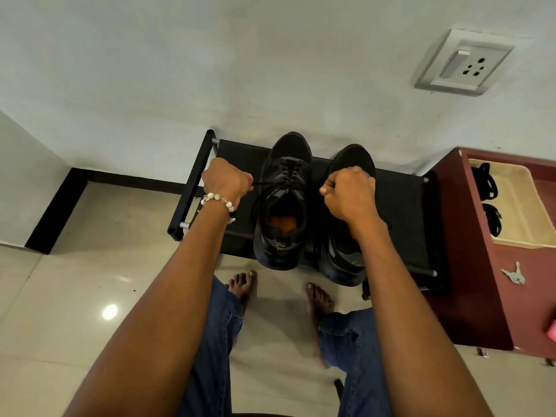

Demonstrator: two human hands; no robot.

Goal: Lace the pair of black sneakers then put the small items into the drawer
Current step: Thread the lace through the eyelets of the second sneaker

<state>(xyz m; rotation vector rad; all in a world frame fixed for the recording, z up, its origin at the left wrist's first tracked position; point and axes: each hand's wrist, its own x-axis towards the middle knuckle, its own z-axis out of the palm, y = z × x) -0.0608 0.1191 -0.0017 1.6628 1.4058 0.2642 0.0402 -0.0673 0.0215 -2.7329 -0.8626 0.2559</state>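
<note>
Two black sneakers stand side by side on a low black shoe rack. The left sneaker shows an orange insole, and its black lace is stretched sideways across the tongue. My left hand, with a bead bracelet at the wrist, grips one lace end to the left of the shoe. My right hand grips the other end and covers the middle of the right sneaker. At the right, an open drawer holds black items. A small bunch of keys lies on the maroon cabinet.
The maroon cabinet stands right of the rack against the wall. A wall socket is above it. A pink object shows at the right edge. My bare feet stand on the tiled floor below the rack.
</note>
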